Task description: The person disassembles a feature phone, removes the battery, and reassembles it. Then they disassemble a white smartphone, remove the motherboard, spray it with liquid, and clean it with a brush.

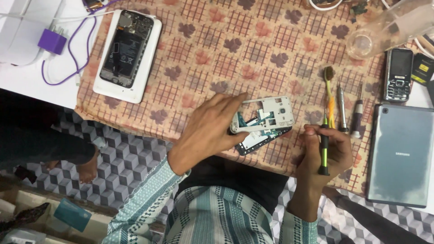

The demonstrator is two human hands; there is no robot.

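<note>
My left hand (209, 132) grips a small phone near the table's front edge and lifts its white inner frame (270, 116) up from the black body (262, 140) beneath. Circuit parts and a camera hole show in the frame. My right hand (324, 156) is just to the right of the phone, closed around a green and black screwdriver (324, 147) held upright, tip pointing up and away from the phone.
An opened phone (128, 50) lies on a white tablet (131, 90) at the back left, by a purple charger (52, 41) and cable. A toothbrush (329, 92), two screwdrivers (342, 106), a keypad phone (398, 74), a grey tablet (399, 156) and a clear cup (384, 29) lie at the right. Someone's bare foot (88, 168) rests on the patterned floor.
</note>
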